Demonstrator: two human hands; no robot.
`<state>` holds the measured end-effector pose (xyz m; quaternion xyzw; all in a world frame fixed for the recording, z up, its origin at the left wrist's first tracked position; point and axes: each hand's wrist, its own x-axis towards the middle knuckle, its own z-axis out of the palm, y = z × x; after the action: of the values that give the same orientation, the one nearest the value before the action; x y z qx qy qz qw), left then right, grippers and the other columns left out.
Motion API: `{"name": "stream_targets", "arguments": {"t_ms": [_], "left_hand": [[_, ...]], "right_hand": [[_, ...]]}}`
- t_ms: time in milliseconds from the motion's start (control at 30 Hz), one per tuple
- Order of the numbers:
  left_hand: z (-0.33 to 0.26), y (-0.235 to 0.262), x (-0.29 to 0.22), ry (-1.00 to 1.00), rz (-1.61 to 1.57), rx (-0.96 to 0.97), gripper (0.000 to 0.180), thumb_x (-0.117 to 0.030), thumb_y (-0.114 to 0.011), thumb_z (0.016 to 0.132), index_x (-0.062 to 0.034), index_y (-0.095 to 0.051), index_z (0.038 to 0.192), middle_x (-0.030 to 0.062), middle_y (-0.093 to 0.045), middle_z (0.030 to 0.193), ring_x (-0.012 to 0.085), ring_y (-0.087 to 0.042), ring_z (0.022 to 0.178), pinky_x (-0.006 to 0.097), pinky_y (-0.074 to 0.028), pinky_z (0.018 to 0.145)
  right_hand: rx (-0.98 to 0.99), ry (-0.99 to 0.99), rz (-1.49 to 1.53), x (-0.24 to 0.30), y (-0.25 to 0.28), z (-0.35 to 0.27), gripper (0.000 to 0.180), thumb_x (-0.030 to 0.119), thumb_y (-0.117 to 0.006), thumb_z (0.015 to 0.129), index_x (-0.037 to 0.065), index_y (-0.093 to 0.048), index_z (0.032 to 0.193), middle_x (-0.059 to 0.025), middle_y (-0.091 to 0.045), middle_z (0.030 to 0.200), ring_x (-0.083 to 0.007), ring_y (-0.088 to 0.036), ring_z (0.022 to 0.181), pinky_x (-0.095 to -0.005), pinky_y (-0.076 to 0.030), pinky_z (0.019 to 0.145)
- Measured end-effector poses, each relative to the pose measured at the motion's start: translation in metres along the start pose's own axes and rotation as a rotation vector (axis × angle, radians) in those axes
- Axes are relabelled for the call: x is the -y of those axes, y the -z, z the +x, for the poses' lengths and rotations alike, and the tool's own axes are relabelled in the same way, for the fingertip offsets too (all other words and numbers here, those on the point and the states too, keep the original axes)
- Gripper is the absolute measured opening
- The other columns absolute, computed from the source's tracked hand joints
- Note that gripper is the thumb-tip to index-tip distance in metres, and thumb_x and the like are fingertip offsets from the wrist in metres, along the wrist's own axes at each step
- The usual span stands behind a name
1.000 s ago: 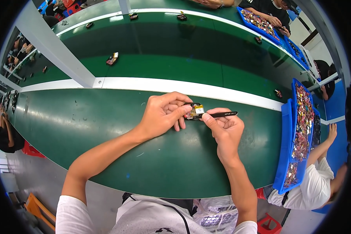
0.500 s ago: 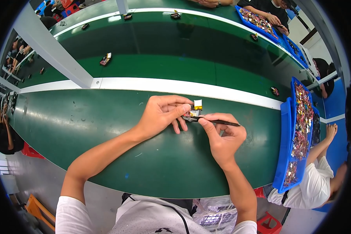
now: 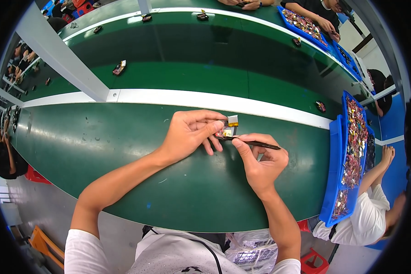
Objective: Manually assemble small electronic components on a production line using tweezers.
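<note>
The left hand [image 3: 187, 137] pinched a small component [image 3: 227, 128] above the desk [image 3: 123, 150]; the right hand [image 3: 260, 160] gripped a thin black tool [image 3: 255, 144], best worked slowly.

There are two hands at work, the left hand [image 3: 187, 137] and the right hand [image 3: 260, 162]. They hold one small component [image 3: 227, 128] and one thin black tool [image 3: 255, 144]. On the green desk [image 3: 100, 150] I count three blue trays [image 3: 335, 173] with many small parts, too many to count. About seven small dark pieces [image 3: 119, 68] lie separately on the far belts.
</note>
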<state>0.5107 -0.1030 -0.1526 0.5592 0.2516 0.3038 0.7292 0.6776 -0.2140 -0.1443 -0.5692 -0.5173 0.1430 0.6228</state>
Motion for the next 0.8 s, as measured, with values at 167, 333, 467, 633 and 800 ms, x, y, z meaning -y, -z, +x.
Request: {"name": "stream_targets", "arguments": {"t_ms": [167,333,467,633,800], "left_hand": [[-0.0001,0.0006,0.001,-0.001,-0.015,-0.024,0.029,-0.011,-0.064,0.1,0.0111,-0.065,0.119,0.021,-0.073,0.095,0.027,-0.075,0.07,0.031,-0.061,0.051],[-0.0014,-0.0045,0.0,0.004,0.003,-0.042,0.028,-0.01,-0.064,0.1,0.0111,-0.065,0.12,0.0191,-0.073,0.093,0.024,-0.074,0.07,0.029,-0.06,0.054],[-0.0021,-0.0016,0.0018,0.014,0.001,-0.039,0.027,-0.009,-0.064,0.1,0.0114,-0.066,0.118,0.0177,-0.073,0.092,0.0215,-0.073,0.069,0.028,-0.059,0.055],[0.0014,0.0017,0.0065,-0.038,0.015,-0.05,0.026,-0.008,-0.063,0.101,0.0117,-0.066,0.116,0.0197,-0.073,0.092,0.0259,-0.074,0.066,0.031,-0.061,0.052],[0.0022,-0.001,0.0053,-0.036,-0.004,-0.045,0.026,-0.009,-0.063,0.101,0.0117,-0.067,0.116,0.0199,-0.073,0.091,0.0259,-0.074,0.066,0.031,-0.06,0.051]], "right_hand": [[-0.009,-0.012,-0.011,-0.0002,-0.0026,-0.0014,0.008,-0.002,-0.084,0.079,0.0,-0.077,0.083,-0.0031,-0.076,0.082,-0.0003,-0.04,0.044,-0.0203,-0.026,0.042],[-0.014,-0.04,-0.004,-0.0004,-0.0014,-0.0024,0.008,-0.001,-0.084,0.08,0.0,-0.077,0.083,-0.0026,-0.076,0.08,-0.0003,-0.04,0.044,-0.0204,-0.027,0.042],[0.022,-0.056,-0.004,-0.0018,0.0001,-0.0012,0.008,-0.001,-0.083,0.08,0.0,-0.077,0.085,-0.0025,-0.076,0.081,-0.0005,-0.04,0.044,-0.0202,-0.027,0.043],[0.071,-0.044,0.044,-0.0041,0.0028,0.0045,0.012,-0.002,-0.083,0.079,0.001,-0.077,0.089,-0.0038,-0.076,0.086,-0.0009,-0.043,0.045,-0.0201,-0.028,0.043],[0.121,0.061,-0.037,-0.0034,0.0043,0.0064,0.014,-0.003,-0.084,0.077,0.003,-0.076,0.088,-0.0064,-0.077,0.089,-0.0028,-0.046,0.045,-0.0205,-0.031,0.042]]}}
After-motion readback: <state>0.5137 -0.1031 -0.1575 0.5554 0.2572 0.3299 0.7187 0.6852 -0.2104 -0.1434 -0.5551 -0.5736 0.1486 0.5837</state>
